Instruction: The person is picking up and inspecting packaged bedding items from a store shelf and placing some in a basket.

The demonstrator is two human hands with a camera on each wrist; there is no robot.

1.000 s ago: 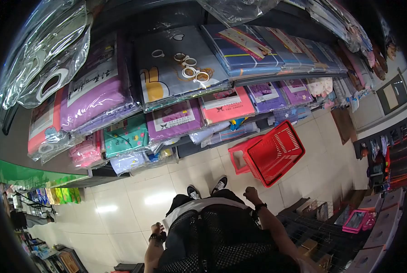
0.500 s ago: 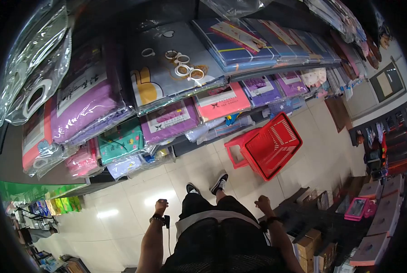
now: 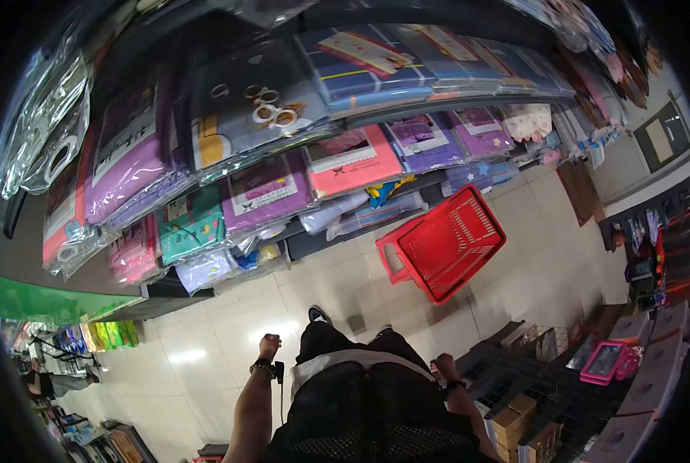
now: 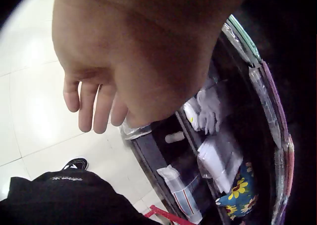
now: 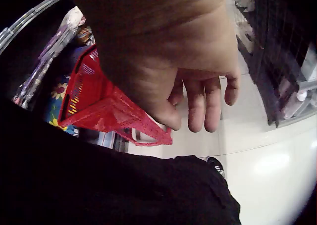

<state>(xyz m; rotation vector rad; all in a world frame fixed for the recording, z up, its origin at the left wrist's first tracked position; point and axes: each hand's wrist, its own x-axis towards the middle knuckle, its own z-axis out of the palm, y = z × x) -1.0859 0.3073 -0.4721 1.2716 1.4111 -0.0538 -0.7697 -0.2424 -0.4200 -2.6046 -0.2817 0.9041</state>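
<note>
In the head view the left hand (image 3: 268, 347) is held out over the tiled floor, beside the person's leg, with nothing in it. The left wrist view shows that hand (image 4: 129, 61) with its fingers hanging loosely. At the other side of the body is the right hand (image 3: 444, 366); in the right wrist view this hand (image 5: 183, 76) has relaxed, empty fingers. A red basket (image 3: 453, 245) sits tilted on a red stool (image 3: 392, 261), ahead of the right hand and apart from it.
Shelves along the front hold wrapped packs, among them a grey pack (image 3: 245, 116), a coral pack (image 3: 353, 163) and a purple pack (image 3: 266, 193). Cardboard boxes (image 3: 512, 420) and a pink case (image 3: 603, 363) are at the lower right. A person's legs (image 3: 71, 383) show at far left.
The left hand has come forward from beside the waist and out to the left. The feet have shifted in a step. The shelves and basket have moved slightly left in the head view.
</note>
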